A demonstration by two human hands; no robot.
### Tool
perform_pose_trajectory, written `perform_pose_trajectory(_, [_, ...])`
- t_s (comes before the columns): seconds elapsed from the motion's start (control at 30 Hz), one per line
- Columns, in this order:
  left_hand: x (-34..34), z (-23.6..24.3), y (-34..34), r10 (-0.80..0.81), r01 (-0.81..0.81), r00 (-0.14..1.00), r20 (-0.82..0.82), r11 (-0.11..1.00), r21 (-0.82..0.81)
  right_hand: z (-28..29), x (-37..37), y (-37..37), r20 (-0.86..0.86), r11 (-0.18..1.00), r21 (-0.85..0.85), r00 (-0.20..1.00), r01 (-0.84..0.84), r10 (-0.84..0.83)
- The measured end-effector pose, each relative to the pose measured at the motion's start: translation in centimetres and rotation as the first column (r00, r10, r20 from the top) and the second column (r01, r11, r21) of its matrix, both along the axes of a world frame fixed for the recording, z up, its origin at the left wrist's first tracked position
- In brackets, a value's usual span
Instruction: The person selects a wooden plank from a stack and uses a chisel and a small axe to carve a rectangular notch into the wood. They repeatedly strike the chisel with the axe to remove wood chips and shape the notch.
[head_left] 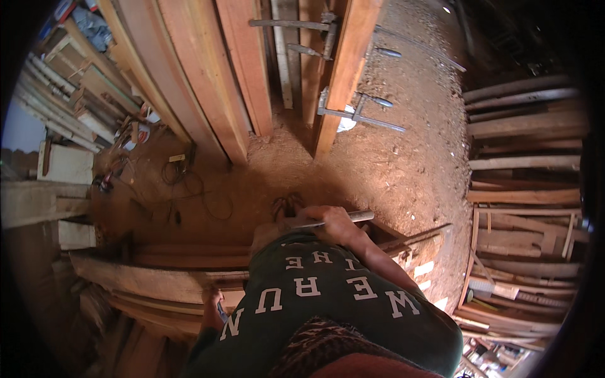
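My right hand (335, 223) is closed around a straight bar-like tool in front of my waist. A pale, thicker end of the bar (362, 216) sticks out to the right of the hand, and a thinner part (307, 225) shows on the left. Its exact kind is unclear. At my left side, my left hand (213, 298) is beside a stack of planks (157, 281). Its fingers are partly hidden and seem curled by a small bluish-grey object (221, 310) too blurred to name.
Ahead, long reddish boards (198, 75) lean side by side. Bar clamps (365, 113) grip an upright timber (346, 82). A cable (183, 183) lies loose on the dusty floor (409, 151). Along the right side, timber is stacked (526, 126); more wood pieces (94, 101) stand at the far left.
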State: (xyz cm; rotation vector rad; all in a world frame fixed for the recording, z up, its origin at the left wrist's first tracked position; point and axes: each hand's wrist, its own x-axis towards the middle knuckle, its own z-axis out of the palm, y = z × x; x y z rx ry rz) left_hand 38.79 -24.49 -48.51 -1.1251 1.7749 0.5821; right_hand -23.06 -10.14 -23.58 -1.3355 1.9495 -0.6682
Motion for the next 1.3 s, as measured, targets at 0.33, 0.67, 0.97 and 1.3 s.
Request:
perform_pose_trajectory(0.33, [-4.9, 2.8, 8.8, 0.584, -0.778, 0.625, -0.517, 0.518, -0.355, -1.9, -7.3, -3.9, -0.194, 0.921, 0.337, 0.943, -0.195, 0.27])
perform_pose_trajectory(0.67, [-8.5, 15.6, 16.3, 0.405, -0.963, -0.11, -0.908, -0.27, -0.003, -5.1, -6.3, -5.6, 0.1, 0.781, 0.372, 0.858, -0.502, 0.504])
perform_pose_trajectory(0.97, [-9.0, 25.0, 16.3, 0.073, -0.902, -0.281, -0.957, -0.359, 0.238, -7.3, 1.3, -10.2, -0.069, 0.648, 0.207, 0.65, -0.733, 0.757])
perform_pose_trajectory(1.3, [-4.0, 18.5, 12.9, 0.024, -0.931, -0.34, -0.94, -0.152, 0.333, -4.1, 15.7, -7.8, 0.11, 0.659, 0.215, 0.688, -0.721, 0.717])
